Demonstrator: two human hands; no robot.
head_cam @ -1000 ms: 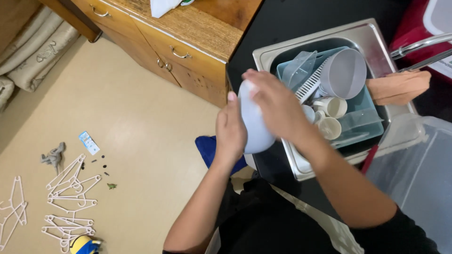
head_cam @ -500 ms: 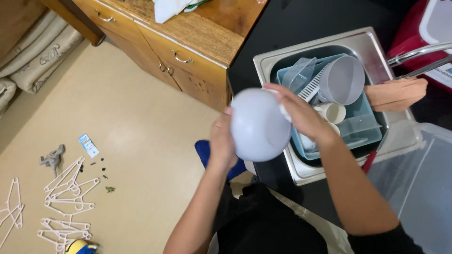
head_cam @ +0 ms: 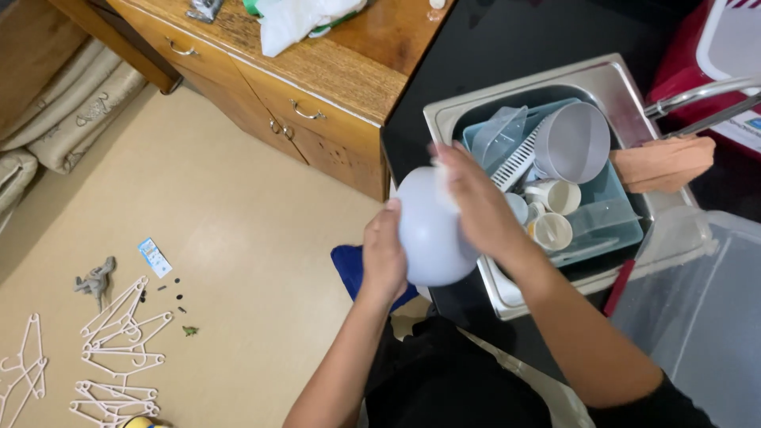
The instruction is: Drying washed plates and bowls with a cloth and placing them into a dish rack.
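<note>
My left hand (head_cam: 384, 255) grips the left side of a pale lavender bowl (head_cam: 428, 234), held bottom-up in front of me at the sink's near-left corner. My right hand (head_cam: 476, 202) lies flat over the bowl's upper right, with a bit of white cloth or sponge (head_cam: 441, 186) showing under the fingers. Behind them the steel sink (head_cam: 610, 75) holds a light blue basin (head_cam: 610, 190) with a second lavender bowl (head_cam: 572, 143), two cream cups (head_cam: 552, 214), a clear container (head_cam: 498, 135) and a white rack piece.
An orange cloth (head_cam: 664, 162) hangs over the sink's right rim under a tap (head_cam: 697, 99). A clear plastic bin (head_cam: 697, 309) stands at the right, a wooden cabinet (head_cam: 317, 87) at the left. White hangers (head_cam: 111, 341) and small toys lie on the floor. A blue mat (head_cam: 353, 269) lies by my feet.
The bowl has been turned in my hands and held a little lower; my right hand slid across its upper surface. My view shifted slightly.
</note>
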